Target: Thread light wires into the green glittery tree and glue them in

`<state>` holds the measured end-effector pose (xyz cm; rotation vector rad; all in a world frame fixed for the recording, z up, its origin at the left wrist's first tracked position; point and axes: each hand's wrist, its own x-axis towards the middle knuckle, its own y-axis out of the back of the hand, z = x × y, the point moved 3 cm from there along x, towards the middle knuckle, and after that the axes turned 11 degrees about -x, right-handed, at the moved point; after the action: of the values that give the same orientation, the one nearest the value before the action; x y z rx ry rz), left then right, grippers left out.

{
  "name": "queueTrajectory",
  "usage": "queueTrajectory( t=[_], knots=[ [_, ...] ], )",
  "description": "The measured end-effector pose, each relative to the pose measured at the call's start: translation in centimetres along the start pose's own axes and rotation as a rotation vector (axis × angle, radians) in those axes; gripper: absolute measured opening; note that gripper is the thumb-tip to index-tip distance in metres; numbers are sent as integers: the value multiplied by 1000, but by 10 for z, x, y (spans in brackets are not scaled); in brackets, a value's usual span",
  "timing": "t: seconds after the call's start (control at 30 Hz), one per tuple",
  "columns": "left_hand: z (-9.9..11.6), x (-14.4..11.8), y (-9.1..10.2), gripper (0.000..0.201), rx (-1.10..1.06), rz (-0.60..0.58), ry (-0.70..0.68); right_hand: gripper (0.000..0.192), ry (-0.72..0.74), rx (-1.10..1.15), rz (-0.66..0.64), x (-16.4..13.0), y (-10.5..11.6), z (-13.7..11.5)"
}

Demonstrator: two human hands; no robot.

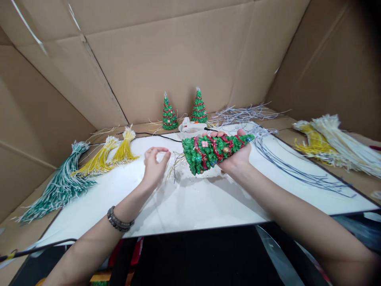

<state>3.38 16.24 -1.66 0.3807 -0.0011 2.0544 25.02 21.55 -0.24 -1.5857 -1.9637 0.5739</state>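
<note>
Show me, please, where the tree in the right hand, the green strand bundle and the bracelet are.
tree [216, 153], head view, on its glittery middle.
green strand bundle [61, 184], head view, mid-bundle.
bracelet [119, 222], head view, on its beads.

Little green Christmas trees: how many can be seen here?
3. One lies sideways in the right hand, tree. Two stand upright by the cardboard wall: left and right.
</note>
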Motion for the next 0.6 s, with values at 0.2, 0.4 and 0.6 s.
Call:
queueTrajectory(
  t=[0.2, 0.4, 0.6],
  knots=[
    [29, -17, 2, 10, 84, -43, -563, 48, 44, -78, -41, 2, 0, 2],
    [24, -33, -18, 14, -536, -253, -168, 50, -142, 201, 51, -2, -2, 9],
    [6, -32, -28, 39, -777, -262, 210, 55, -240, 342, 95, -5, -7, 10]
  ],
)
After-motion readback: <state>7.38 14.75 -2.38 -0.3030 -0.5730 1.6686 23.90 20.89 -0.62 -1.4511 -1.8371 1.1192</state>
